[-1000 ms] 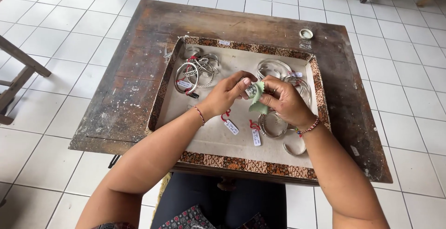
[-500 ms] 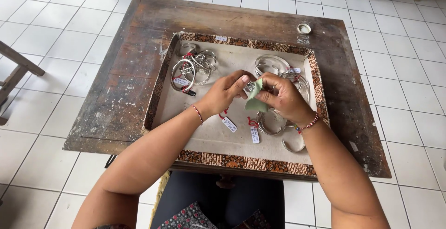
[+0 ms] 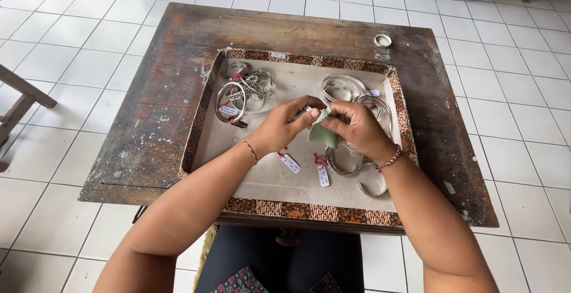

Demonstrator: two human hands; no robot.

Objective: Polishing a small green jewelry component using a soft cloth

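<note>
My left hand (image 3: 282, 127) and my right hand (image 3: 358, 129) meet over the middle of a shallow tray (image 3: 309, 211) with a patterned brown border. My right hand pinches a small green cloth (image 3: 322, 133). My left hand's fingers close on something small against the cloth; it is hidden, but a white tag (image 3: 290, 163) on red string hangs below. A second tag (image 3: 322, 176) lies on the tray beside a silver bangle (image 3: 341, 162) under my right hand.
A heap of silver bangles (image 3: 242, 92) sits at the tray's far left, more bangles (image 3: 350, 89) at the far right, an open cuff (image 3: 372, 189) near the front right. The tray rests on a worn wooden table (image 3: 146, 126); a small round tin (image 3: 383, 40) stands far right.
Both hands have shifted slightly toward me and lower over the tray. The green cloth now shows folded between the fingers.
</note>
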